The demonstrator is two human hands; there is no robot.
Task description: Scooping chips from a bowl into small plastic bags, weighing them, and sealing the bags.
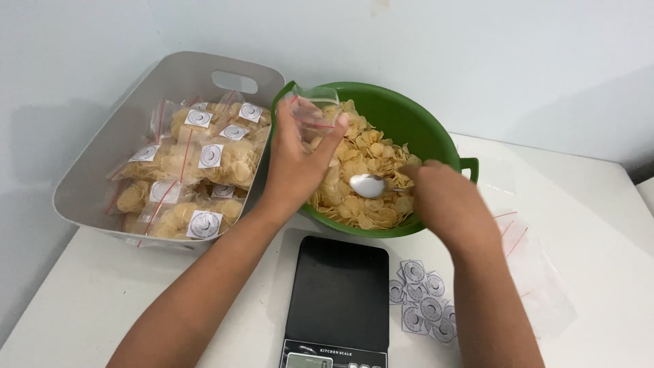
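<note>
Clear zip bag [315,109] with red seal, empty, pinched at its mouth by left hand [294,163] and held above left rim of green bowl [409,123]. Bowl near far edge of white table [586,204], filled with pale yellow round crackers [361,153]. Right hand [446,201] closed around handle of metal spoon [369,185], spoon bowl resting on crackers. Grey tub [102,157] at far left corner, holding filled, labelled bags [197,170]. Black kitchen scale [338,296] at near edge. Round paper labels [422,303] just right of scale; spare empty bags [538,272] toward right edge.
</note>
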